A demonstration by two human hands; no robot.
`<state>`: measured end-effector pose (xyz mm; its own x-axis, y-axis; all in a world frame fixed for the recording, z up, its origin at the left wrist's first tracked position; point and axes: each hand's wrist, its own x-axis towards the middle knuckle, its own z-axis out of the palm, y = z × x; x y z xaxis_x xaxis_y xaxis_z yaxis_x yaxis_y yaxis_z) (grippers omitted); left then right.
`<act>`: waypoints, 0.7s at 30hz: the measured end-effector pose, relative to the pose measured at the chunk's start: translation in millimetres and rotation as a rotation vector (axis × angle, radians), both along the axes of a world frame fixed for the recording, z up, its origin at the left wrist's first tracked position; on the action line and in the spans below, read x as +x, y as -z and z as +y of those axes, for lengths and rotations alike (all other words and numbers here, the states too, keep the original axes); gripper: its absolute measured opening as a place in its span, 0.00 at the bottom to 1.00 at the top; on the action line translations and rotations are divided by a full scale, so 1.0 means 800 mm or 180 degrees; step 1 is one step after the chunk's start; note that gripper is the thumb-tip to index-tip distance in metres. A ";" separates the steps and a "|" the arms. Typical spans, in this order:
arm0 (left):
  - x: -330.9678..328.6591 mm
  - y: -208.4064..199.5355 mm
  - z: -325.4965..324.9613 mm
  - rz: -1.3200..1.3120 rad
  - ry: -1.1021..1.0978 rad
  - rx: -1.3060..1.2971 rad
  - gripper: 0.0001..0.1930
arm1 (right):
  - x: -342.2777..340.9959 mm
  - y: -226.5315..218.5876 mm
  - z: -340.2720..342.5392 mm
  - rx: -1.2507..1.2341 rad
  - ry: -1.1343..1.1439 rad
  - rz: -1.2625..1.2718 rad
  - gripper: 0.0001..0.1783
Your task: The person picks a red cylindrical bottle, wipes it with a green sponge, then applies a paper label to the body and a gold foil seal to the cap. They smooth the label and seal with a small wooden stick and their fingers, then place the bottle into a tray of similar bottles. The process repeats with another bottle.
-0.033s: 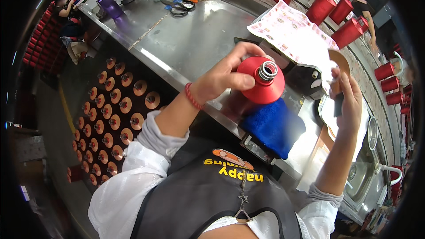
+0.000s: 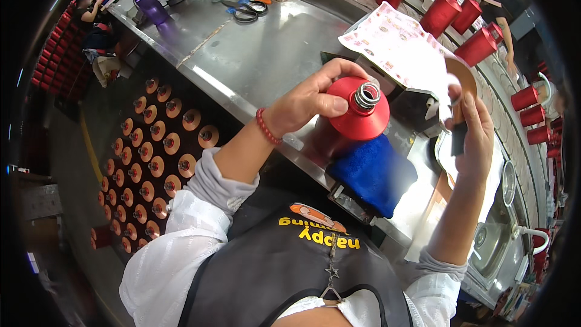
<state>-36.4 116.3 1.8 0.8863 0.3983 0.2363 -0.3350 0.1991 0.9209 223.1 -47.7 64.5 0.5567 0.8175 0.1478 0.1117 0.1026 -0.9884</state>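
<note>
My left hand [image 2: 305, 98] grips a red metal bottle [image 2: 357, 122] by its shoulder, thumb on top. The bottle stands tilted with its bare silver threaded neck toward me, at the bench's near edge. Beside its base lies a blue cloth [image 2: 376, 172]. At the right, my right hand [image 2: 476, 130] is closed on a thin tan ring-shaped disc [image 2: 466, 82], partly hidden by the fingers. A dark flat piece [image 2: 459, 139] shows below those fingers; whether it is held too I cannot tell.
A box under a printed paper sheet [image 2: 396, 45] stands beyond the bottle. Scissors [image 2: 245, 13] and a purple bottle [image 2: 148, 3] lie farther left. Red bottles [image 2: 440, 13] line the conveyor. Rows of bottles with tan collars [image 2: 156, 166] stand below left. A sink [image 2: 489, 248] is at right.
My right hand and the tan disc have shifted slightly left and down, and the disc's face shows a little more. The left hand keeps its hold on the bottle.
</note>
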 end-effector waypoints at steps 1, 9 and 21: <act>0.004 -0.004 0.003 -0.0068 0.0050 0.0058 0.35 | -0.012 -0.009 0.005 0.0217 -0.0256 0.0203 0.17; -0.001 0.004 -0.009 -0.0485 -0.0196 -0.0105 0.23 | -0.122 0.005 0.020 0.0641 -0.0820 0.0111 0.15; -0.011 -0.009 -0.030 -0.0391 -0.1201 0.1318 0.37 | -0.123 0.016 0.030 0.0209 -0.0857 0.0848 0.15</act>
<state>-45.5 92.5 8.6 0.6569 0.5340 0.5322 -0.4224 -0.3240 0.8465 124.4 -23.4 51.3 0.3494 0.9332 0.0836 -0.1878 0.1572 -0.9695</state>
